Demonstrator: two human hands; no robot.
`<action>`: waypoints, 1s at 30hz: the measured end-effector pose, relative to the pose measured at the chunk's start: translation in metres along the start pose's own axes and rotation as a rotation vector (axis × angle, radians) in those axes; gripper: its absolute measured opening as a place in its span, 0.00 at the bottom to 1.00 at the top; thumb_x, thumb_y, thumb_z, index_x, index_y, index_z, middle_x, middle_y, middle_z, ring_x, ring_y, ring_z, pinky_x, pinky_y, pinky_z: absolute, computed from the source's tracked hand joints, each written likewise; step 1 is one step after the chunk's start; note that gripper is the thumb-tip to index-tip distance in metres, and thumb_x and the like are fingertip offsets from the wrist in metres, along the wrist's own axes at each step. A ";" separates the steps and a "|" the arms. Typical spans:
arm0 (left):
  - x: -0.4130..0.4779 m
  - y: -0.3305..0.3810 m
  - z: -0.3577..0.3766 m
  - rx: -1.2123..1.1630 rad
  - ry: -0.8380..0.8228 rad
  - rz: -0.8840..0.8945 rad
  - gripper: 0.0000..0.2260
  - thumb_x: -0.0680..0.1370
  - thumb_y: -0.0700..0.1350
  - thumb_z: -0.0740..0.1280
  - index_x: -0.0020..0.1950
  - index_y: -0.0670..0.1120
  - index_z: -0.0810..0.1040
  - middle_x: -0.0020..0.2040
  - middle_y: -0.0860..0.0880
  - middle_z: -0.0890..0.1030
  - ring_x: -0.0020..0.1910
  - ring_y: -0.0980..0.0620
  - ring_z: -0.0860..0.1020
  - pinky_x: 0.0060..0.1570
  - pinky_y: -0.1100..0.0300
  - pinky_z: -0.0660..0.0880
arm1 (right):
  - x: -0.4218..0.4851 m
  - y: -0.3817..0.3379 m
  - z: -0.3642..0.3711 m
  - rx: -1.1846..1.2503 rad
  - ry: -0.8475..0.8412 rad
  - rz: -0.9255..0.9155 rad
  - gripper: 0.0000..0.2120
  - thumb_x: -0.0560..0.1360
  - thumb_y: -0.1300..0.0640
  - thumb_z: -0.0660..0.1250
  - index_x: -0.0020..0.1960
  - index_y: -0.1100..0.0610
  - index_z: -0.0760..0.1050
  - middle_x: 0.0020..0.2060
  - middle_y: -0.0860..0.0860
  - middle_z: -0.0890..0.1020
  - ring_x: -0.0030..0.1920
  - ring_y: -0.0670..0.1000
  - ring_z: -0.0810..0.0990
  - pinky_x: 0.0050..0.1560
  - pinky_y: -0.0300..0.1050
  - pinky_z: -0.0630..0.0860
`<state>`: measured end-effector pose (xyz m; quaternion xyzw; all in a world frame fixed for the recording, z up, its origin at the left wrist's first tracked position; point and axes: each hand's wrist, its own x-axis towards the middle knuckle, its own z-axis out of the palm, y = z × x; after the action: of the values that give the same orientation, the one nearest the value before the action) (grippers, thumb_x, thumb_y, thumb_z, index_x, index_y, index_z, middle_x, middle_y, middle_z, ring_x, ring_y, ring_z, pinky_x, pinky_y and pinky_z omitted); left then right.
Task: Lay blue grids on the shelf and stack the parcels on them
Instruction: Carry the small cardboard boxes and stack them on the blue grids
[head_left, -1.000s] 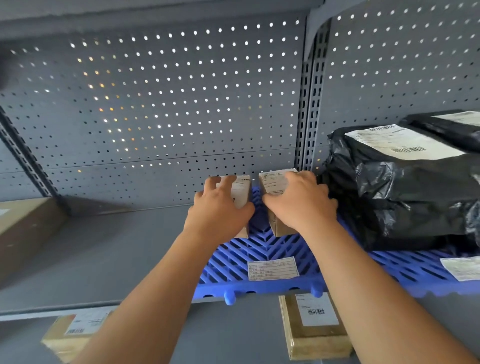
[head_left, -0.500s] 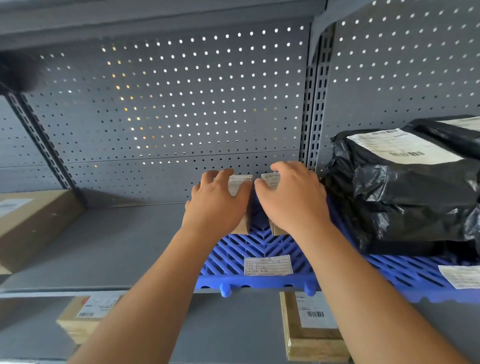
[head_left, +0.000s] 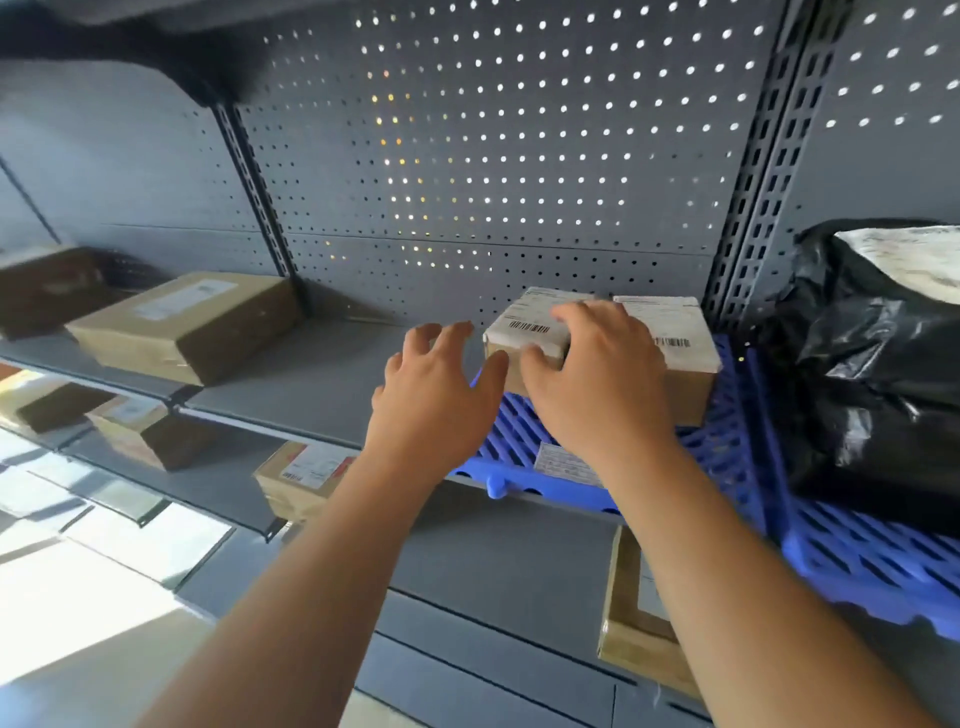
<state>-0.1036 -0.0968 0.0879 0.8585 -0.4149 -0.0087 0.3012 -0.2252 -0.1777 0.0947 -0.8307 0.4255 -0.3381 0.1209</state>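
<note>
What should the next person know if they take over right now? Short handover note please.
Left hand: open, empty, just left of the boxes.
Right hand: open, resting on the left small brown cardboard box, not gripping.
Both small boxes, left and right one, stand side by side at the back of the blue plastic grid on the grey metal shelf; black plastic-wrapped parcels sit on grid to the right.
Left: brown cardboard parcels further left lie on bare shelf, no grid.

Blue slatted grid (head_left: 722, 452) (brown parcels (head_left: 685, 384))

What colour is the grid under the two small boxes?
Blue, slatted grid, seen in the head view.
</note>
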 end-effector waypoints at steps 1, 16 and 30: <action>-0.006 -0.007 -0.003 0.005 0.015 -0.031 0.26 0.80 0.65 0.59 0.77 0.59 0.66 0.77 0.52 0.63 0.75 0.43 0.63 0.71 0.41 0.65 | -0.003 -0.006 0.005 0.020 -0.009 -0.023 0.22 0.75 0.43 0.62 0.63 0.55 0.77 0.59 0.54 0.79 0.61 0.60 0.75 0.62 0.56 0.69; -0.084 -0.153 -0.100 0.104 0.201 -0.377 0.26 0.80 0.68 0.57 0.76 0.62 0.63 0.80 0.54 0.59 0.77 0.43 0.63 0.71 0.38 0.68 | -0.067 -0.161 0.075 0.236 -0.310 -0.318 0.28 0.77 0.48 0.65 0.75 0.51 0.67 0.68 0.54 0.74 0.67 0.58 0.70 0.65 0.54 0.68; -0.157 -0.340 -0.226 0.163 0.343 -0.566 0.25 0.81 0.63 0.60 0.77 0.57 0.64 0.79 0.52 0.61 0.75 0.44 0.65 0.69 0.43 0.69 | -0.157 -0.362 0.168 0.281 -0.626 -0.537 0.29 0.79 0.44 0.62 0.78 0.48 0.61 0.72 0.50 0.69 0.69 0.54 0.67 0.66 0.53 0.69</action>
<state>0.0940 0.2927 0.0575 0.9499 -0.1028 0.0858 0.2825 0.0484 0.1520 0.0745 -0.9498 0.0868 -0.1439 0.2637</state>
